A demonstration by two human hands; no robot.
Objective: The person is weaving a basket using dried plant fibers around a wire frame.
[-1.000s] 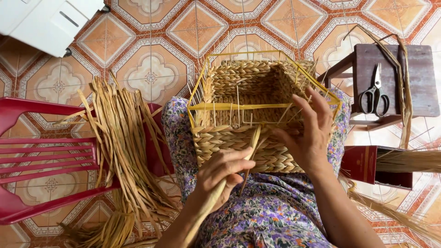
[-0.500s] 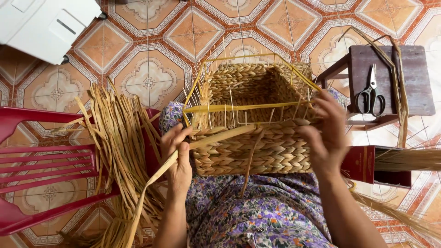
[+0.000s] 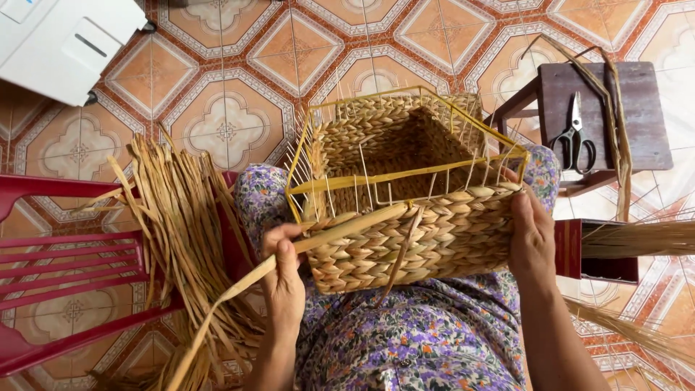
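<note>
**The strand runs from the left hand up to the basket rim**

The half-woven basket (image 3: pixel 405 217) rests on the person's lap, on the flowered dress (image 3: pixel 405 340). The left hand (image 3: pixel 284 271) is closed around a long flat straw strand (image 3: pixel 340 228) and touches the left corner of the basket. The long axis of the strand goes diagonally: its loose tail falls down and to the left of this hand, and its working end goes up and to the right, lying along the top woven row, just under the yellow wire frame (image 3: pixel 405 174). So the strand lies to the right of the left hand, and this hand is the nearer one to it.

The right hand (image 3: pixel 532 235) grips the right wall of the basket, fingers curled over the edge, and holds it steady; it does not touch the strand.

To the left, a bundle of dry straw (image 3: pixel 181 217) lies across a red plastic chair (image 3: pixel 65 289). Farther to the right, scissors (image 3: pixel 575 137) lie on a small dark wooden stool (image 3: pixel 637 101), well apart from both hands. Behind all is the patterned tile floor (image 3: pixel 232 108).
</note>
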